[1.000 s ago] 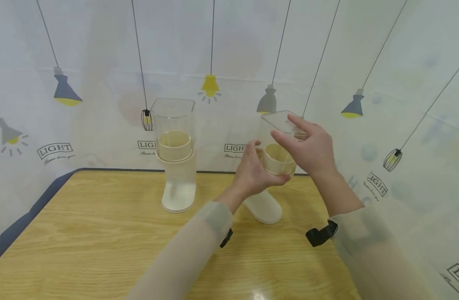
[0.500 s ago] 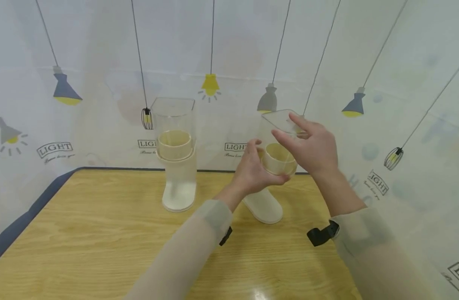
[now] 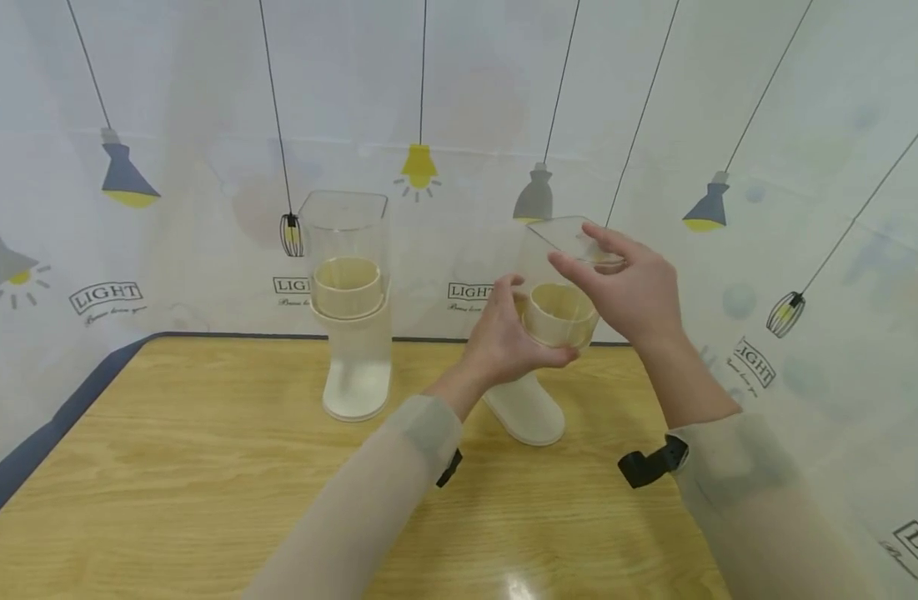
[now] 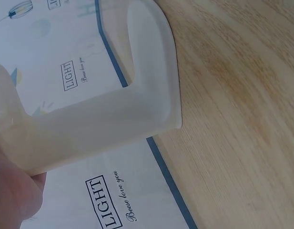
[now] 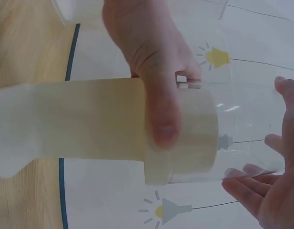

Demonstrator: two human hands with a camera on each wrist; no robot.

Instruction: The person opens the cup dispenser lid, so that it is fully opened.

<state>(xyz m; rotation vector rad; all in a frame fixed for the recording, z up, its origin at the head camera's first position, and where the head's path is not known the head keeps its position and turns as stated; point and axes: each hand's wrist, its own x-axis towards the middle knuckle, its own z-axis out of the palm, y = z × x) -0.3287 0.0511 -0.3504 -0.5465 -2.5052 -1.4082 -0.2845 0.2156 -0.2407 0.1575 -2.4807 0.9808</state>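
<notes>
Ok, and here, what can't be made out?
Head: the left hand hides most of the upright of the held stand; script under the far-left LIGHT sign is too small to read.
Left wrist: the left edge cuts off the held stand's top and most of the left hand.
Right wrist: the right edge crops the right hand; the held stand hides most of the left hand's fingers.

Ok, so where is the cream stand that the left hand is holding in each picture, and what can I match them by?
Head: right of centre, the cream stand tops a base on the table, left hand round its upper part.
Left wrist: left and upper middle, turned sideways.
Right wrist: sideways from left edge to middle.
Shared landmark: the dark blue strip along the table's back edge.
</notes>
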